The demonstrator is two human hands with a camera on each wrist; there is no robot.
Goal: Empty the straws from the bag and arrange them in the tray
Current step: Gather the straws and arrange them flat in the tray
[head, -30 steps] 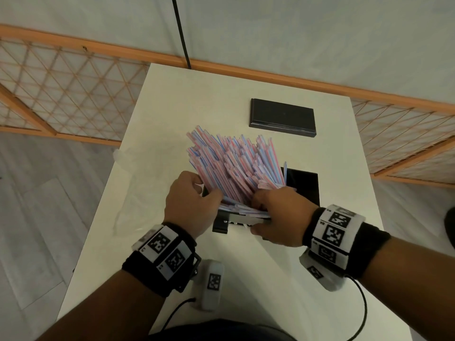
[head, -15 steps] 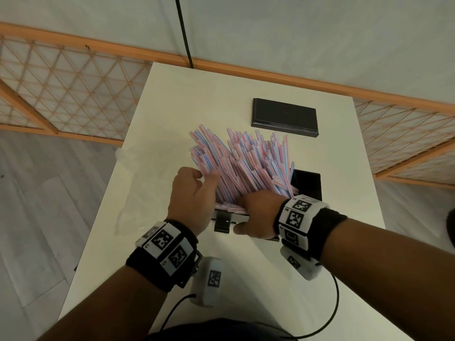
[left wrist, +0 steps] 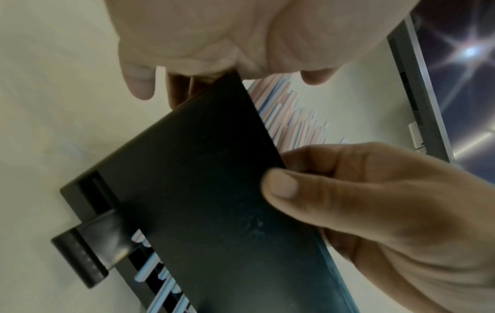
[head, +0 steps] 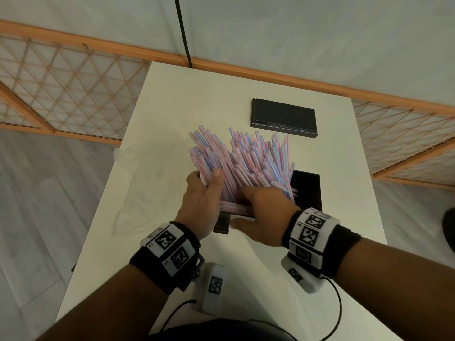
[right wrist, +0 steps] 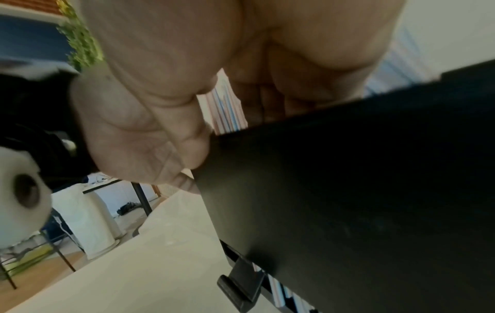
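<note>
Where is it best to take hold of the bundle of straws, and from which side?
Probably low down, just above the tray, where the straws sit packed together; their tops fan out loosely. Come from both sides at once, left hand on the left flank, right hand on the right.

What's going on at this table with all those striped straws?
A person is packing a big bundle of pink-and-blue straws into a black tray on the white table. The left hand holds the bundle's left side, thumb on top. The right hand clasps the tray's near wall, fingers in among the straws. The straws stand fanned out and uneven, not yet tidy. The clear bag lies flat to the left and looks empty.
</note>
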